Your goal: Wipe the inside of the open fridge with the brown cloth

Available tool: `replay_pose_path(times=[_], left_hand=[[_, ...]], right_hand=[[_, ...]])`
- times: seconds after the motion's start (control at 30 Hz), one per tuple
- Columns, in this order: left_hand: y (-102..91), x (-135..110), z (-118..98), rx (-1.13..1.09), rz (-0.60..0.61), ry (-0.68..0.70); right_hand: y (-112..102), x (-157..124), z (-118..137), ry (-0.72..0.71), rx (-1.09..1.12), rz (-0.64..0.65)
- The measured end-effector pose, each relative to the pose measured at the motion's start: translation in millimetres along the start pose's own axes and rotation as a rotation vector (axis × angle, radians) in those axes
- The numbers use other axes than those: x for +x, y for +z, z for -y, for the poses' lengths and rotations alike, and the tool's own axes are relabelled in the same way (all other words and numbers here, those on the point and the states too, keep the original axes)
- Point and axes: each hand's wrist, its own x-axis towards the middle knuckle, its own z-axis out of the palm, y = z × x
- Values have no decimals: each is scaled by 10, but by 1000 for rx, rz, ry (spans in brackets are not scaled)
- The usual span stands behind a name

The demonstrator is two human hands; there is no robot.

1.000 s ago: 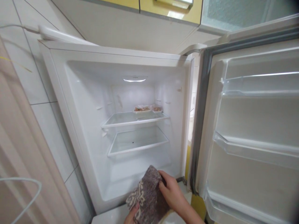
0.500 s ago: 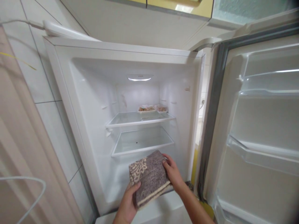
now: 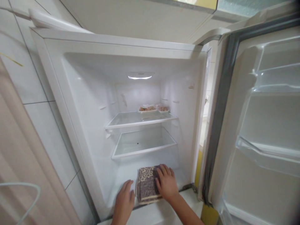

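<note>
A folded cloth (image 3: 148, 184), brown-grey with a cream scroll pattern and cream edging, lies flat on the floor of the open fridge (image 3: 91, 175), near its front edge. My right hand (image 3: 167, 182) rests on the cloth's right side, fingers stretched out over it. Just left of the cloth is my left hand (image 3: 124, 200), holding nothing, its fingers extended and the thumb a little apart from them. A small gap shows between that hand and the cloth.
Above are two glass shelves, the upper shelf (image 3: 126, 119) and the lower shelf (image 3: 140, 142). Wrapped food trays (image 3: 147, 108) sit at the back of the upper one. The fridge door (image 3: 269, 125) stands wide open at right; a pinkish curtain (image 3: 25, 156) hangs at left.
The cloth has gone from being held in both hands in front of the fridge to lying on its floor. My left hand has let go; my right hand now lies over it.
</note>
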Motion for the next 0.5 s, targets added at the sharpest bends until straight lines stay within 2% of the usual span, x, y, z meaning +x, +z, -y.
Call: replay_pose_path(times=[0.07, 0.13, 0.23, 0.33, 0.5], left_hand=[[-46, -144, 165, 196, -113, 150], [-96, -295, 281, 350, -206, 281], [-139, -489, 367, 456, -277, 435], [-134, -591, 388, 460, -306, 457], [-116, -643, 352, 323, -337, 338]], right_hand=[[63, -13, 123, -66, 2, 113], [129, -34, 245, -57, 22, 200], [204, -64, 444, -95, 59, 270], [241, -62, 683, -157, 84, 333], [353, -3, 1137, -288, 94, 404]])
